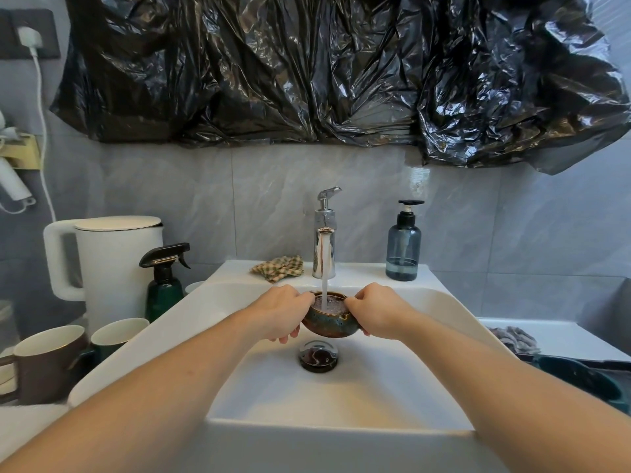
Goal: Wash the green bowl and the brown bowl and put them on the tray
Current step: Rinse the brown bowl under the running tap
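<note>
Head view: brown bowl (328,317) held over the sink (341,397), directly between both hands, right under the tap (325,240). Water stream (325,285) runs straight into the bowl, which is full and frothing. Bowl upright, above the drain plug (318,356), clear of the basin floor. Left hand (278,312) grips the bowl's left side, fingers curled under it, thumb at the rim. Right hand (377,310) grips the right side the same way, fingers wrapped round, thumb hooked on the rim. Both hands closed tight on the bowl, nothing else in them. Green bowl (580,380) sits well apart at far right, dark green, on what looks like a dark tray (532,357); only its edge shows, can't tell more. Behind the tap: checked cloth (279,266) on the sink ledge to its left, blue soap pump bottle (403,247) to its right. Left of the sink: white kettle (109,264), green spray bottle (165,285), brown mug (44,363) and green mug (112,336) side by side. Black plastic sheet (324,70) hangs across the wall above.
</note>
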A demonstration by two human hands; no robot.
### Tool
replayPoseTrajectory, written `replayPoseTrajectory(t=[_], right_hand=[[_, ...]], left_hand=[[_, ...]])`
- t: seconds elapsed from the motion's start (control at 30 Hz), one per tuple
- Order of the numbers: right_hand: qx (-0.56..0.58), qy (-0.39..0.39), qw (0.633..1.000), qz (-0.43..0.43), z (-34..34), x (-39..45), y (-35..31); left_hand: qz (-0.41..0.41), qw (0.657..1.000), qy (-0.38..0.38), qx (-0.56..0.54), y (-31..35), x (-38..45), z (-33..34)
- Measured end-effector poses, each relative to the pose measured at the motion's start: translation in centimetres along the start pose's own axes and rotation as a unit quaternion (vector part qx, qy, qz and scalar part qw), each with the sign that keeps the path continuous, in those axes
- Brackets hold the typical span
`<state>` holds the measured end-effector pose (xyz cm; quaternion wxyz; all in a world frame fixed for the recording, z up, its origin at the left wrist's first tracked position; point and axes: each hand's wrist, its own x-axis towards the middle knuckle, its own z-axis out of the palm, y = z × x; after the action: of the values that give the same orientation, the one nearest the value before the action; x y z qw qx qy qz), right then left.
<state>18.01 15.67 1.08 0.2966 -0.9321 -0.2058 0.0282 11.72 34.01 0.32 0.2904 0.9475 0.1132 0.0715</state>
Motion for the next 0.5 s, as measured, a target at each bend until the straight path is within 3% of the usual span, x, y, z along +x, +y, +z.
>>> replayPoseTrajectory(t=[0.5], right_hand=[[-0.005, -0.005, 1.000, 0.010, 0.07, 0.34, 0.36]], left_hand=[[0.002, 1.000, -0.015, -0.006, 0.24, -0.48, -0.16]])
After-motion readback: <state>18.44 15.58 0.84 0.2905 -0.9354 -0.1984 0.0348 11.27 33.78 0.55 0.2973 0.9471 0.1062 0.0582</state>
